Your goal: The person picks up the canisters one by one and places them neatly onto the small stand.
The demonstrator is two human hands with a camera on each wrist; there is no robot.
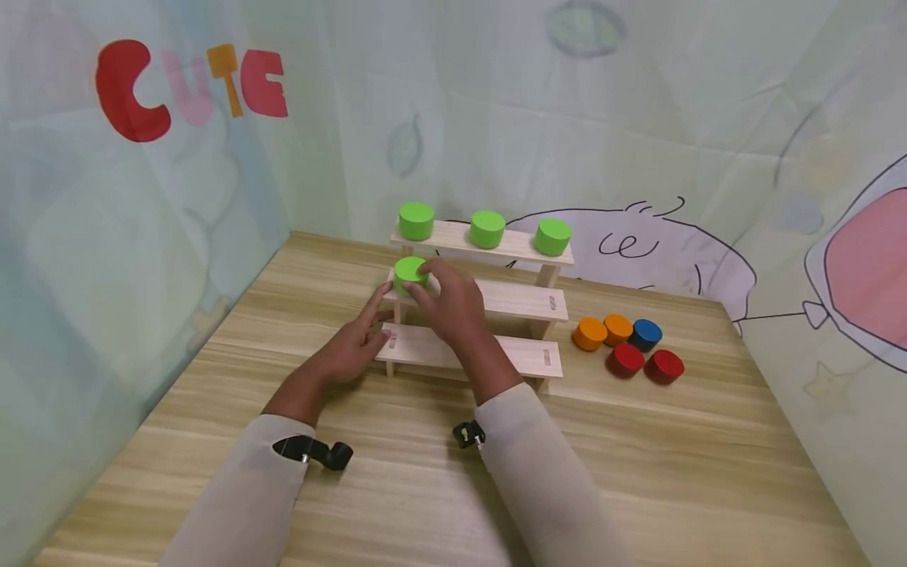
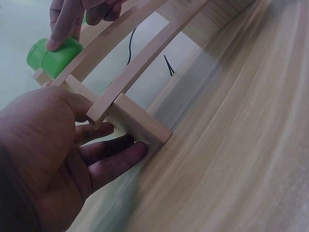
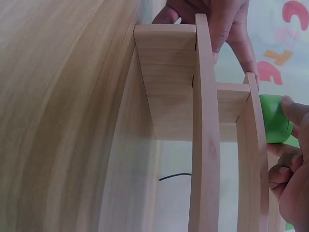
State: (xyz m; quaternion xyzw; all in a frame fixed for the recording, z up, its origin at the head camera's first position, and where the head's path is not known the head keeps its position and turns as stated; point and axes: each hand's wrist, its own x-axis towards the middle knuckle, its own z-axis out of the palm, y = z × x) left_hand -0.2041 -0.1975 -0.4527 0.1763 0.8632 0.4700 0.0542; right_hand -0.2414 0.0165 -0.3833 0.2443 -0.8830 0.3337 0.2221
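A three-tier wooden rack stands on the table. My right hand pinches a green cylinder block between thumb and fingers at the left end of the middle shelf. In the right wrist view, this green block sits against the shelf's surface. At the rack's left end my left hand holds the bottom shelf, thumb on top. Its index finger reaches the middle shelf, and the left wrist view has the other fingers bent beside the rack's leg. Three more green blocks stand spaced along the top shelf.
Right of the rack, loose cylinder blocks stand on the wooden table: two orange blocks, a blue block and two red blocks. Printed cloth walls border the table behind and at the sides.
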